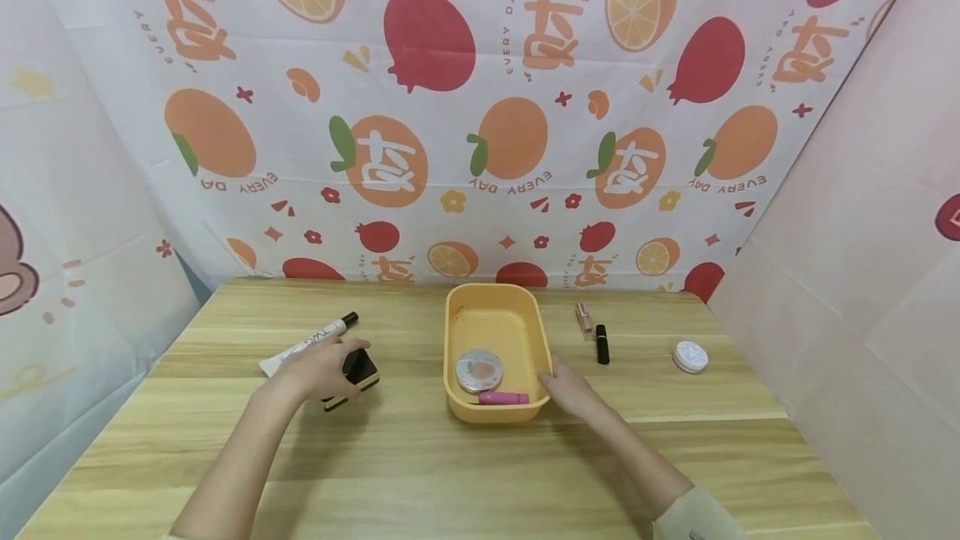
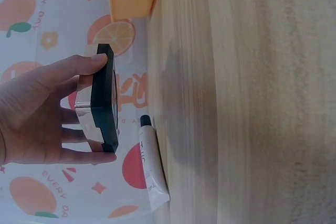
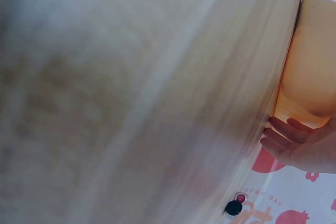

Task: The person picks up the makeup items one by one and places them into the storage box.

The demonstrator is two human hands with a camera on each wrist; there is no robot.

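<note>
My left hand (image 1: 318, 373) holds a black and gold compact case (image 2: 105, 100) by its edges, thumb on one side and fingers on the other. The case is raised off the table, and its shadow falls on the wood. Behind it lies a white tube with a black cap (image 1: 307, 344). My right hand (image 1: 572, 390) grips the right wall of a yellow bin (image 1: 498, 415); its fingers (image 3: 283, 129) lie along the outside and the thumb seems to cross the rim. Inside the bin are a round patterned compact (image 1: 478, 371) and a pink tube (image 1: 504, 397).
Right of the bin lie a pinkish lipstick tube (image 1: 584, 319) and a black lipstick tube (image 1: 602, 344). Farther right is a round white case (image 1: 690, 357). Fruit-printed cloth (image 1: 480, 223) hangs along the back edge of the wooden table (image 1: 450, 482), with more cloth at both sides.
</note>
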